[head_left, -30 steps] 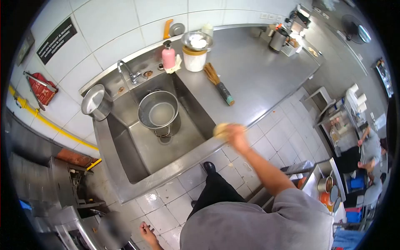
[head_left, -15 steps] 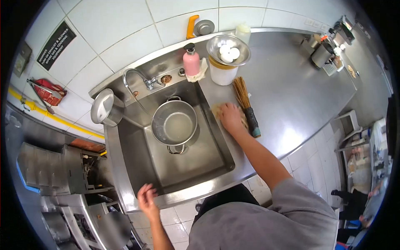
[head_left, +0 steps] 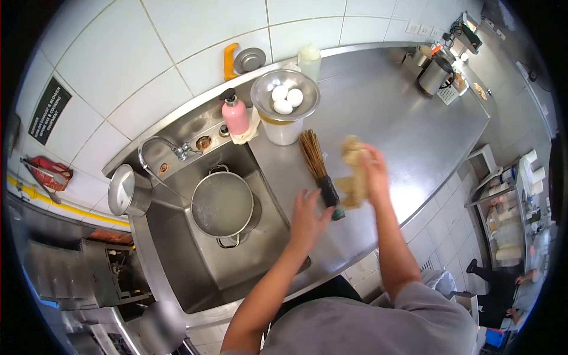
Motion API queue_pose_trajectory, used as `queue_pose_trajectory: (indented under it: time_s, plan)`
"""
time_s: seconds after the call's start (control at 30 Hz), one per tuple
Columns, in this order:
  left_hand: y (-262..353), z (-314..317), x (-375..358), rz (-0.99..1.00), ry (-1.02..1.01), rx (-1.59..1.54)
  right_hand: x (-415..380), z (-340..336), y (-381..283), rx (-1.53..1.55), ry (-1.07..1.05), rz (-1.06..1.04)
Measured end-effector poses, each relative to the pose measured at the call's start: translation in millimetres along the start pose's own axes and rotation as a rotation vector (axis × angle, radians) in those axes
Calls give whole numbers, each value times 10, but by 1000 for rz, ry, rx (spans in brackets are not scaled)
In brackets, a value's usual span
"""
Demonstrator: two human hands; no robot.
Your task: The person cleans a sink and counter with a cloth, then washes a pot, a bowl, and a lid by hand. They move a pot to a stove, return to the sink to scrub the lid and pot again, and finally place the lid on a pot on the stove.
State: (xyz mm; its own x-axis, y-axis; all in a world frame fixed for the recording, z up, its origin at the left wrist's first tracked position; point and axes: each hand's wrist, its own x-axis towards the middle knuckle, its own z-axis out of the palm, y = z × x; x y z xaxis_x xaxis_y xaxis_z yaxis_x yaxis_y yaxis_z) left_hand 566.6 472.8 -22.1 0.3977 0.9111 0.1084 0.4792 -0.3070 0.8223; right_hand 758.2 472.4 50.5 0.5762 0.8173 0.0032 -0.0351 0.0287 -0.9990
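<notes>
A crumpled tan cloth (head_left: 353, 177) is gripped in my right hand (head_left: 374, 171), held up over the steel counter. My left hand (head_left: 309, 218) reaches across with its fingers apart, its fingertips right by the dark wrapped handle of a stick whisk broom (head_left: 313, 155). The broom lies on the counter, bristles pointing to the wall. In the sink (head_left: 204, 269) stands a two-handled metal pot (head_left: 222, 204) with cloudy liquid in it.
Behind the broom, a metal bowl with white eggs (head_left: 283, 107) sits on a white bucket (head_left: 282, 131). A pink pump bottle (head_left: 235, 115) stands by the faucet (head_left: 180, 151). A tilted metal pot (head_left: 131, 192) rests at the sink's left edge. An electric kettle (head_left: 436, 76) is at the far right.
My right hand has lifted the cloth off the counter and moved right, past the broom. My left hand has come from the sink's front edge to the broom handle. The view has shifted.
</notes>
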Motion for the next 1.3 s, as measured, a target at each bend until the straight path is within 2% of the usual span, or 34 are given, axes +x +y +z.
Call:
queue_pose_trajectory:
  time_s: [0.03, 0.1, 0.13, 0.2, 0.23, 0.33, 0.4, 0.47, 0.53, 0.6, 0.67, 0.73, 0.77, 0.8, 0.9, 0.93, 1.0, 1.07, 1.13, 1.2, 1.27, 1.3]
  plan:
    - [136, 149, 139, 41, 27, 166, 135, -397, 134, 4, 68, -50]
    - [335, 291, 381, -3, -11, 164, 238, -1002, 268, -49, 250, 40]
    - [392, 334, 440, -55, -49, 167, 331, -1405, 594, -47, 263, 36]
    - [179, 545, 471, -50, -23, 173, 448, -2076, 1341, -1133, 371, -286]
    - [81, 606, 480, -54, 13, 187, 319, -1973, 1311, -1242, 369, -135]
    - [-45, 275, 218, -87, -65, -64, 518, -1958, 1403, -1366, 452, -187]
    - [-232, 31, -134, -45, -38, -73, 1077, -2098, 1521, -1349, 643, -280]
    - [-544, -210, -558, -196, -102, -428, 1707, -2250, 1649, -1328, 695, -172]
    - [-419, -606, -916, -344, -86, -618, 2276, -2189, 1654, -1349, 731, -53]
    - [-487, -922, -1254, -395, -83, -587, 2949, -1980, 1776, -1396, 729, 34]
    - [-507, -1135, -1536, -481, -31, -550, 3399, -1441, 1683, -1347, 501, 110]
    - [-475, -1179, -1652, -504, 2, -553, 3534, -792, 1795, -1498, 184, -270]
    - [-398, -1193, -1679, -537, 31, -542, 3609, -464, 2080, -1406, 175, -533]
    - [-345, -1205, -1705, -567, 57, -533, 3398, -90, 1795, -1301, -81, -444]
    - [-341, -1160, -1669, -544, -2, -476, 2744, 552, 1401, -1209, -387, -525]
    - [-312, -1147, -1612, -534, -6, -480, 2502, 588, 1290, -1159, -469, -511]
    - [-227, -1148, -1472, -393, -125, -259, 2238, 555, 1612, -1085, -535, -708]
    - [-231, -1114, -1392, -357, -141, -305, 1696, 410, 1492, -995, -665, -700]
    - [-263, -1114, -1344, -333, -166, -345, 1148, 338, 1617, -1022, -697, -718]
    - [-274, -1112, -1292, -315, -159, -462, 486, 434, 1756, -963, -542, -821]
    - [-210, -1133, -1206, -297, -156, -510, -15, 772, 1687, -884, -661, -624]
    - [-172, -1127, -1146, -269, -136, -557, -320, 1046, 1801, -445, -577, -434]
